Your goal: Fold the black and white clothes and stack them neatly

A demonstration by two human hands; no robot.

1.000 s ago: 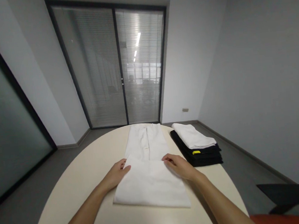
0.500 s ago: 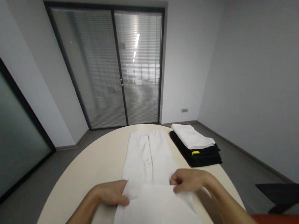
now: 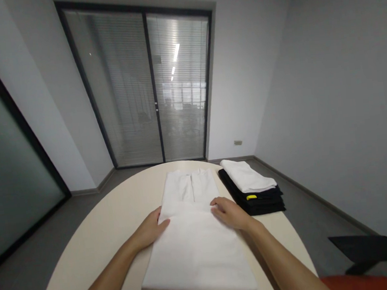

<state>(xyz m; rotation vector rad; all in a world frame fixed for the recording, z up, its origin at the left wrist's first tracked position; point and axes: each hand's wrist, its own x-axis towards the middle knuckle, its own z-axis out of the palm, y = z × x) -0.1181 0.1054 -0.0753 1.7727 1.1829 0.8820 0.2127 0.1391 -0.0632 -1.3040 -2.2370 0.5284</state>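
Note:
A white garment [image 3: 196, 253] lies partly folded over itself on the round cream table [image 3: 118, 214], its creased far part showing beyond the fold. My left hand [image 3: 150, 229] is at the left end of the fold edge, thumb on top and fingers at the cloth's side, gripping it. At the right end of the same edge, my right hand [image 3: 229, 212] pinches the cloth between thumb and fingers. The fold's near edge lies across the table in front of me.
At the table's right side is a stack of folded black cloths [image 3: 264, 205] with a yellow patch, topped by a folded white cloth [image 3: 247, 175]. A black and red chair [image 3: 375, 248] stands at the lower right. Glass doors [image 3: 154, 85] are beyond.
Both hands have moved forward, away from me, carrying the folded layer further over the garment. The near edge of the cloth now shows on the table.

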